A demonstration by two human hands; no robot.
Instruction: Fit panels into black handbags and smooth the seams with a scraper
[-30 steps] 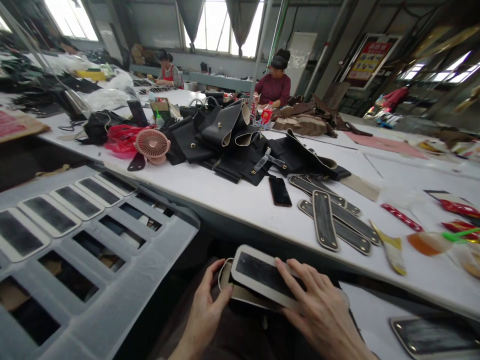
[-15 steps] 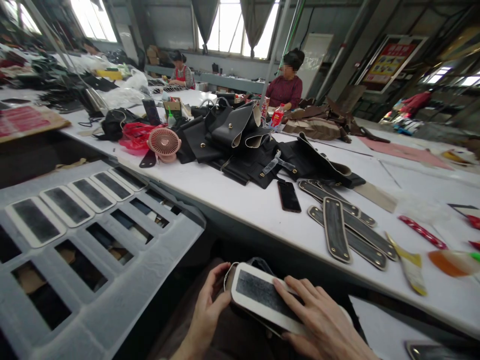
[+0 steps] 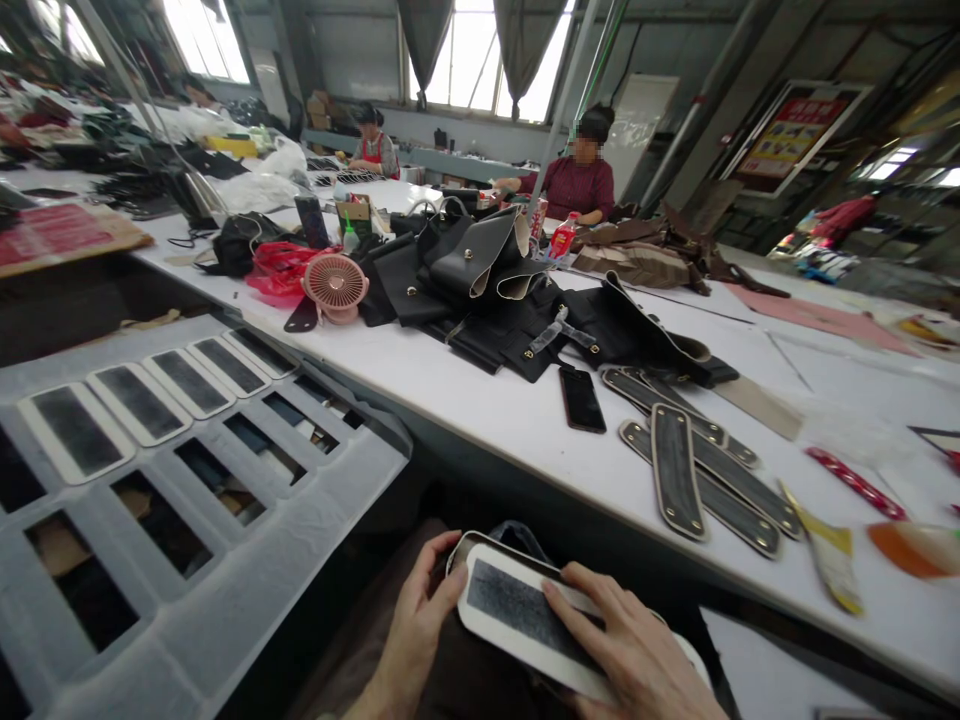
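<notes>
A rounded white panel with a dark grey middle [image 3: 517, 605] lies in my hands above my lap, over a brown backing piece with a pale edge [image 3: 474, 540]. My left hand [image 3: 420, 625] pinches the far left end, thumb against the panel's corner and fingers round the backing's rim. Across the panel's right half lies my right hand [image 3: 630, 640], fingers on its face and closed about it. The panel's right end is mostly hidden under that hand.
On my left, a grey slotted rack [image 3: 247, 590] carries several similar white panels [image 3: 142, 400]. The white table [image 3: 495, 440] ahead holds black leather bag parts [image 3: 480, 270], a phone [image 3: 581, 400], several dark straps [image 3: 675, 470], a yellowed brush [image 3: 832, 550] and a pink fan [image 3: 336, 287]. A co-worker [image 3: 577, 180] sits beyond.
The white panel has shifted slightly down and toward me against the backing, so more of the backing's far edge shows. Both hands keep their hold. The head view has tilted slightly.
</notes>
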